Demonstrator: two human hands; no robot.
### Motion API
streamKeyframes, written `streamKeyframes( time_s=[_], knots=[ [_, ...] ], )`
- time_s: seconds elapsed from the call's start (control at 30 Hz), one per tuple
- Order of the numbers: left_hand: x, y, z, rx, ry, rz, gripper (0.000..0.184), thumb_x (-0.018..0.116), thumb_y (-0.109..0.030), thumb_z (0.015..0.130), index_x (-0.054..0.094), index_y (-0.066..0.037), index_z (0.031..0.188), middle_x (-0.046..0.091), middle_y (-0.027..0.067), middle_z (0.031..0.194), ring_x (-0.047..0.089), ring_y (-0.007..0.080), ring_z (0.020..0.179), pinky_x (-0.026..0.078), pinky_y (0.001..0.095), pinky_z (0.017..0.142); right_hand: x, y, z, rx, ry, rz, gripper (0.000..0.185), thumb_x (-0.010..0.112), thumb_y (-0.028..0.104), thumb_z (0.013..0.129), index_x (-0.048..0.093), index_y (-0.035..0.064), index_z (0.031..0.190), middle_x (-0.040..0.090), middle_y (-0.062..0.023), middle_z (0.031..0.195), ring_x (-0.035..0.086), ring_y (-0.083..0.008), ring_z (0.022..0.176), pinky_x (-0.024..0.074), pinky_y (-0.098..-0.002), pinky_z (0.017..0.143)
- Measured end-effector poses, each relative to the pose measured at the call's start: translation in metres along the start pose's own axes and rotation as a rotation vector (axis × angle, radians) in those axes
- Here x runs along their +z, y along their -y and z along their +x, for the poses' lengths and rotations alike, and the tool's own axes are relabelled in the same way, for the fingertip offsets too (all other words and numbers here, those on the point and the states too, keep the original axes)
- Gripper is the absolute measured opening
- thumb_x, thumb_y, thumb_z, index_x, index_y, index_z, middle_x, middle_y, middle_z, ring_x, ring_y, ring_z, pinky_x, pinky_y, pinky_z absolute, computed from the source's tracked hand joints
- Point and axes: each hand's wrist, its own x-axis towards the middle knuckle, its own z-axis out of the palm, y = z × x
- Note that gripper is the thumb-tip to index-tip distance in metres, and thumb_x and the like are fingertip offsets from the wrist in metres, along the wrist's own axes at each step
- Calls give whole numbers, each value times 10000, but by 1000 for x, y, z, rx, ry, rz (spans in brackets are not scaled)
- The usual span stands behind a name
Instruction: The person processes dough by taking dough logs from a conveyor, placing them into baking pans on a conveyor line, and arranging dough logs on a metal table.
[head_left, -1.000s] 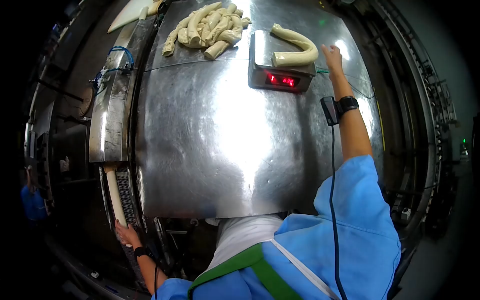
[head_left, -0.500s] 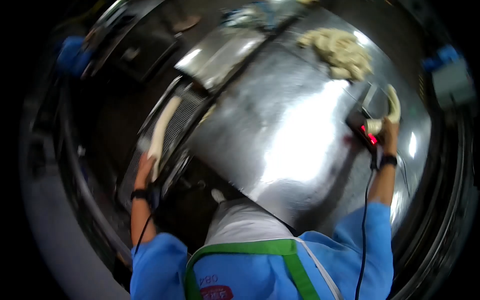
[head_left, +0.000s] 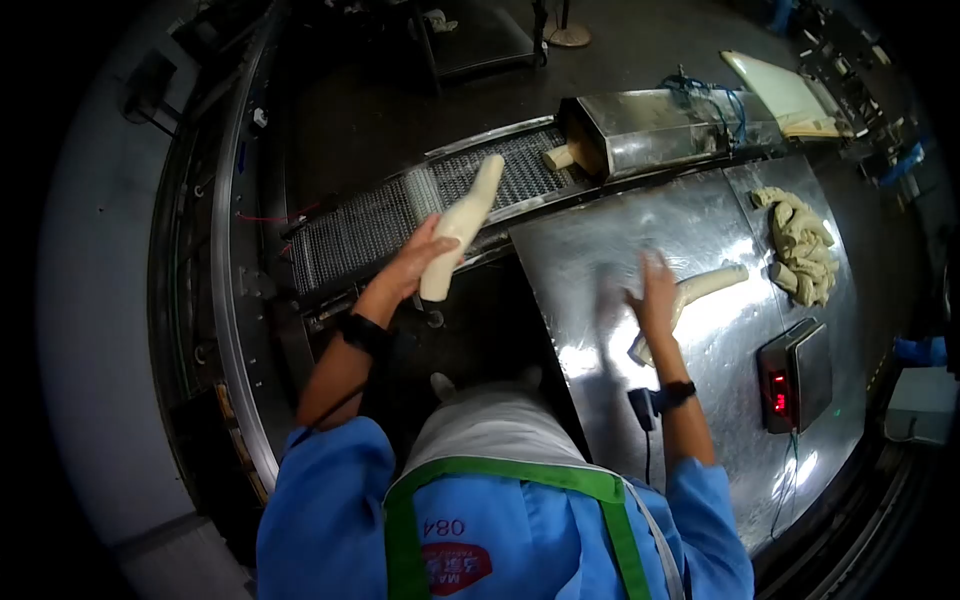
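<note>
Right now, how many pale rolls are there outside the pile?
3: a held roll in the left hand, a table roll by the right hand, and a belt roll at the mouth of the metal hood. More may be hidden inside it.

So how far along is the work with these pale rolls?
Partway, I'd judge. Seemingly done: one curved roll lies apart from the pile and off the scale. In hand: the left hand grips a straighter roll; the right hand, open, is at the curved one, contact unclear. Apparently left: the pile, and a short end showing at the housing. The total can't be told.
</note>
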Motion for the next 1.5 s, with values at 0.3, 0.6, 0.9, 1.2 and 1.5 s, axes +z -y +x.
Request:
streamKeyframes(
  time_s=[0.3,0.6,0.9,1.2,1.5],
  knots=[
    [11,-31,-80,-34,376,20,686,625,-235,647,255,-5,1176,446,76,914,504,116,760,469,237,619,110,190,79,-359,-178,773,325,522,149,729,483,77,1043,461,-138,1097,448,-288,1017,367,-338,855],
    [-55,-51,-116,-168,659,740,627,644,-211,658,315,-18,1156,484,145,976,475,215,913,366,296,805,-17,97,52,-340,-119,20,152,557,157,676,471,101,787,486,-72,760,506,-262,728,371,-364,606],
    [9,-31,-28,375,723,1480,322,585,-122,662,507,-143,974,558,68,895,531,246,878,418,365,729,-98,-2,-122,179,185,-155,286,679,222,600,492,57,739,510,-128,703,497,-325,646,396,-387,545],
    [142,101,68,755,454,1530,511,482,12,688,405,-140,1170,317,122,1272,253,268,1198,224,431,947,-50,-24,-230,583,249,-163,510,678,256,586,498,78,1029,515,-162,951,455,-332,940,379,-409,781],
    [177,138,29,565,870,1334,673,487,-37,671,259,-227,1275,262,131,1286,304,319,1151,288,438,913,-11,-30,-101,375,509,-160,317,530,296,715,546,44,907,511,-188,954,516,-326,837,425,-395,729]
  ],
)
